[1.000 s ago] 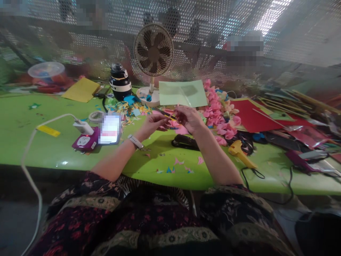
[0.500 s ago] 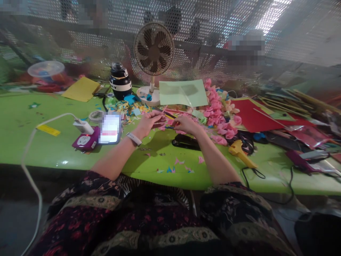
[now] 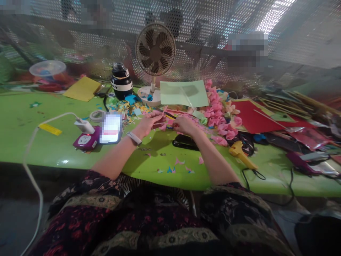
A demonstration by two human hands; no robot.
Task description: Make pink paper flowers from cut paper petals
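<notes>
My left hand (image 3: 149, 123), with a pale band on its wrist, is closed on a thin pink paper piece (image 3: 164, 111) that sticks up past its fingertips. Just to its right, my right hand (image 3: 182, 125) has its fingers pressed together near a small pink scrap (image 3: 169, 122); whether it grips that scrap is too small to tell. Beneath my right wrist lies a black stapler (image 3: 185, 142). Pink paper scraps (image 3: 193, 122) spread behind my right hand, beside a long pile of pink paper petals (image 3: 215, 103).
A lit phone (image 3: 110, 128) and a purple power socket (image 3: 85, 140) lie at left. Behind stand a dark bottle (image 3: 121, 83) and a fan (image 3: 155, 49), beside a pale green sheet (image 3: 183, 93). At right are a yellow glue gun (image 3: 242, 154) and red paper (image 3: 255, 119).
A pink paper piece now shows upright at my left fingertips, and a pink scrap appears between the hands. My right hand has turned slightly. The whole view has shifted a little.
</notes>
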